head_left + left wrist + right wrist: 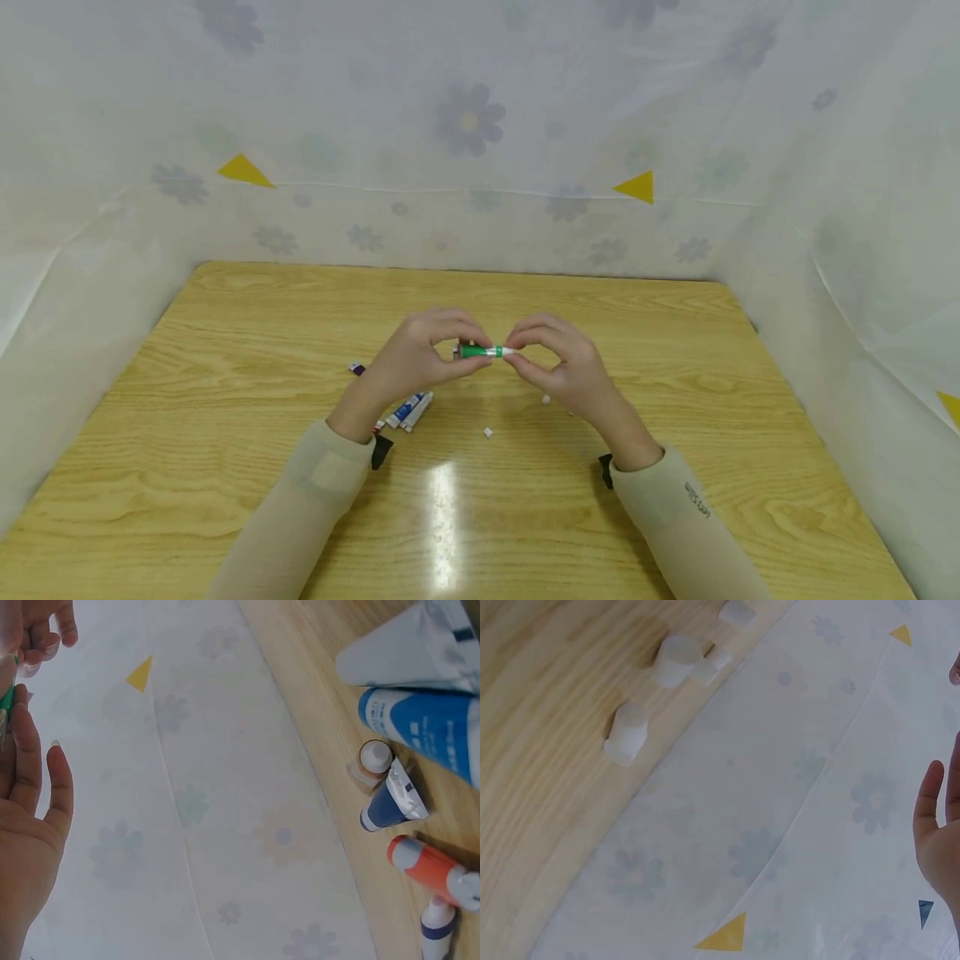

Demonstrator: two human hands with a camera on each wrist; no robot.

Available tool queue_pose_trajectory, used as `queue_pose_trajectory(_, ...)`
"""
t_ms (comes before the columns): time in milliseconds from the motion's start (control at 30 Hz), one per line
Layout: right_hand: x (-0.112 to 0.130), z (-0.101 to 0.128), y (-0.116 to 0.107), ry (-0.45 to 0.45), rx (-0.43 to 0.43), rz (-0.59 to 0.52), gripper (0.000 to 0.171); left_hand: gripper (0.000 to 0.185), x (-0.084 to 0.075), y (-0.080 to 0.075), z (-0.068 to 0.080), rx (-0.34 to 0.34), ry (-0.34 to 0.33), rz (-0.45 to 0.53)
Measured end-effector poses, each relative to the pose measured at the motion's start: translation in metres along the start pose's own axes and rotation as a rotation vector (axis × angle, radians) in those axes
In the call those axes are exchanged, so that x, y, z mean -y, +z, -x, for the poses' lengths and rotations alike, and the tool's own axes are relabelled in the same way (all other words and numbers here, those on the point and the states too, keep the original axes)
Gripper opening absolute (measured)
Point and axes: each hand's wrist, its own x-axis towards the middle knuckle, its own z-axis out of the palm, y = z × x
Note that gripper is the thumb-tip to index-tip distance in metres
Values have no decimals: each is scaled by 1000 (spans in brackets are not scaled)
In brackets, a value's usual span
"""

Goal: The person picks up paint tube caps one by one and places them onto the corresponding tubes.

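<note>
A small green paint tube (pixel 474 352) with a white cap (pixel 509 351) is held up level over the wooden table, its cap pointing right. My left hand (pixel 420 354) pinches the tube's body between thumb and fingers. Thumb and fingertips of my right hand (pixel 570 360) pinch the white cap from the other side. In the left wrist view, only a sliver of the green tube shows at the left edge, beside my left hand (pixel 30 832). The right wrist view catches part of my right hand (pixel 945 847), with the tube out of sight.
Below my left wrist lie a blue tube (pixel 406 408), a white tube (pixel 419 413) and a purple-ended tube (pixel 357 368). The left wrist view also shows an orange tube (pixel 431 866). Loose white caps (pixel 628 733) lie on the table (pixel 675 350), one cap (pixel 488 432) near its middle.
</note>
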Motion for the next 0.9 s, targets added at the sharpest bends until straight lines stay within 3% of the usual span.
queue_pose_trajectory(100, 1, 0, 0, 5, 2, 10, 7, 15, 0, 0, 0, -5, 13, -8)
queue_pose_trajectory(300, 2, -1, 0, 30, 13, 22, 14, 14, 2, 2, 0, -13, 28, -1)
queue_pose_trajectory(900, 1, 0, 0, -9, -1, -24, 7, 15, 2, 1, 0, 6, -27, 58)
